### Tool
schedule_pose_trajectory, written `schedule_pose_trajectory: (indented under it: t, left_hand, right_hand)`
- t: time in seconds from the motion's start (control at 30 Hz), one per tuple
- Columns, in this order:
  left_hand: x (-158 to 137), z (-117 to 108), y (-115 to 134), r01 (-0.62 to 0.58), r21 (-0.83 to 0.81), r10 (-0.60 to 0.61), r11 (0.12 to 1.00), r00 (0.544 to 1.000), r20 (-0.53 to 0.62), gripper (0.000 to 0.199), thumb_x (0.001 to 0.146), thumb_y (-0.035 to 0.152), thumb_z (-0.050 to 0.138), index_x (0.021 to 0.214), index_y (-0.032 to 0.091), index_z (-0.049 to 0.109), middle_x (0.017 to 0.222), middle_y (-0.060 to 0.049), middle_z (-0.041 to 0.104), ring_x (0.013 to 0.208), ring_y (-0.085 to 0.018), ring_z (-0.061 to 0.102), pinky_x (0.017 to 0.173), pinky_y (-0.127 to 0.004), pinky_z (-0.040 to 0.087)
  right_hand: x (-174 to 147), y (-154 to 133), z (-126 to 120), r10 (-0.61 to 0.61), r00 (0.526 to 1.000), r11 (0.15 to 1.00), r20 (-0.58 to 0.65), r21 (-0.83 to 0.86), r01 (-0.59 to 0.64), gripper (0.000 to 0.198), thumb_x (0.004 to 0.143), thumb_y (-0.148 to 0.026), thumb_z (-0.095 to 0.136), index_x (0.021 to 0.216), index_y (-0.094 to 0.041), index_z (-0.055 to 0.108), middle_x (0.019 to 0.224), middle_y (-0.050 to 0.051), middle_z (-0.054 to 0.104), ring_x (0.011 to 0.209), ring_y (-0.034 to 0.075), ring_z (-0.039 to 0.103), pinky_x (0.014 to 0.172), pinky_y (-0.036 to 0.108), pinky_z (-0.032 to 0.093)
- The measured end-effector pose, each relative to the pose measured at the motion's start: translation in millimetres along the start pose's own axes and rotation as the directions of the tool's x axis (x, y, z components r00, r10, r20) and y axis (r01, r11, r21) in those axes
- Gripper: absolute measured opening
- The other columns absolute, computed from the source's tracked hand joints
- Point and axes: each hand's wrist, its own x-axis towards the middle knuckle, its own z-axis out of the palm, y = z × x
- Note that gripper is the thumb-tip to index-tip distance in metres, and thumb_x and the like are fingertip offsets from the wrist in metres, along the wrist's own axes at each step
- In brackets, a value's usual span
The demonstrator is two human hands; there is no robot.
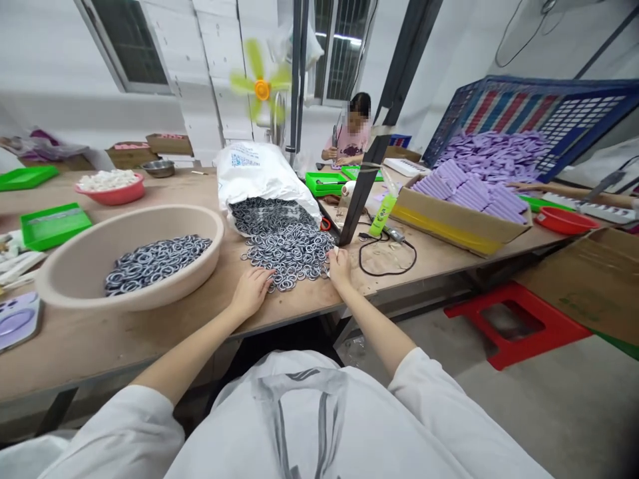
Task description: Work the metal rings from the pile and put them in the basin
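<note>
A heap of small grey rings spills over the table from a white plastic sack lying on its side. My left hand lies at the heap's near left edge, fingers stretched out and fingertips touching the rings. At the right edge is my right hand, its fingers curled in and pressed together against the rings. What it holds, if anything, is hidden. Left of the heap stands a wide beige basin with many more rings in it.
A dark metal post rises right of the sack, near a black cable and a green tube. Further right, a cardboard box holds purple pieces. A phone lies at far left. Across the table sits a person.
</note>
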Motion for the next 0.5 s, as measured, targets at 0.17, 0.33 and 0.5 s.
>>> schedule_pose_trajectory:
  t: [0.17,0.33,0.5]
  left_hand:
    - [1.1,2.4,-4.1,0.004,-0.056,-0.007,0.998,0.999,-0.052,0.044,0.1,0.036,0.036,0.126,0.015,0.064,0.107,-0.013,0.071,0.104,-0.028,0.059,0.094,-0.044,0.046]
    - [-0.2,-1.2,-3.4,0.033,-0.101,-0.043,0.994,0.994,-0.104,0.045,0.1,0.035,0.037,0.137,0.018,0.057,0.093,-0.01,0.068,0.093,-0.025,0.057,0.088,-0.039,0.047]
    - [1.0,-3.7,-4.3,0.105,-0.229,-0.139,0.968,0.981,-0.137,0.041,0.099,0.037,0.039,0.127,0.018,0.062,0.098,-0.01,0.068,0.095,-0.025,0.058,0.091,-0.041,0.046]
  right_hand:
    - [-2.3,-1.8,-3.9,0.031,0.999,0.998,-0.026,0.046,-0.03,0.035,0.092,-0.042,0.046,0.077,-0.019,0.066,0.084,0.008,0.062,0.091,0.023,0.057,0.088,0.037,0.045]
    - [-6.3,1.7,-7.0,0.11,0.992,0.987,-0.068,0.126,-0.101,0.044,0.093,-0.05,0.041,0.087,-0.017,0.069,0.09,0.01,0.069,0.09,0.023,0.063,0.085,0.037,0.047]
    - [-8.3,4.6,-6.2,0.177,0.983,0.968,-0.052,0.19,-0.164,0.048,0.092,-0.055,0.041,0.088,-0.016,0.068,0.087,0.01,0.071,0.082,0.022,0.065,0.077,0.035,0.051]
